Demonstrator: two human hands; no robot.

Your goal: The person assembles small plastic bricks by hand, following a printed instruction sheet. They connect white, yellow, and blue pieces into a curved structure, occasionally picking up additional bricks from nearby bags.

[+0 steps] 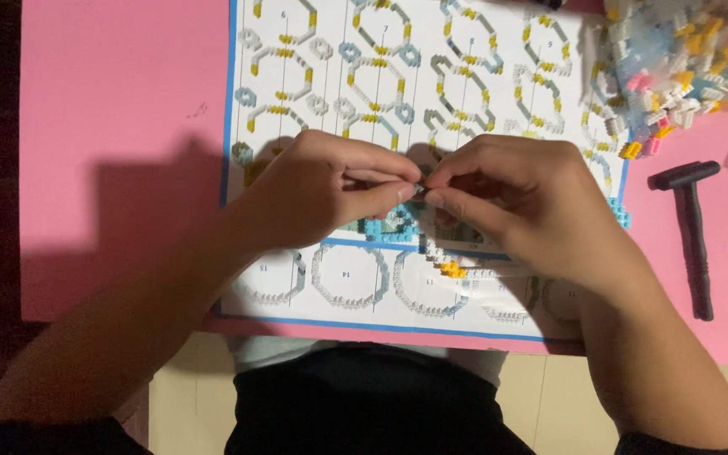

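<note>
Over the instruction sheet (398, 50), mid-frame, we have both hands meeting fingertip to fingertip. Left hand (318, 190) comes in from the left, right hand (516, 202) from the right; the tips converge just above the sheet's centre.

Between them we pinch a tiny piece (420, 189), prob. a micro building brick, dark/grey, too small to tell its shape. Left thumb + forefinger are closed narrow on it; right thumb + forefinger close in from the opposite side and touch the same piece. Other fingers curl under, loosely.

Key relation: piece sits right at the junction of the two pinches, no gap either side. Neither hand is nearer, both are on it. Any long axis we can't read; pinch line runs roughly left-right.

Below the fingers, partly hidden by the right hand, lies a partial build (444, 261): white brick chain w/ a yellow bit, plus light-blue bricks just under the left thumb.

Upper right: clear bag of loose bricks (684, 59), white/yellow/pink. Right of sheet, well apart from the hands: black T-shaped tool (693, 227) on the pink mat (111, 126).
</note>
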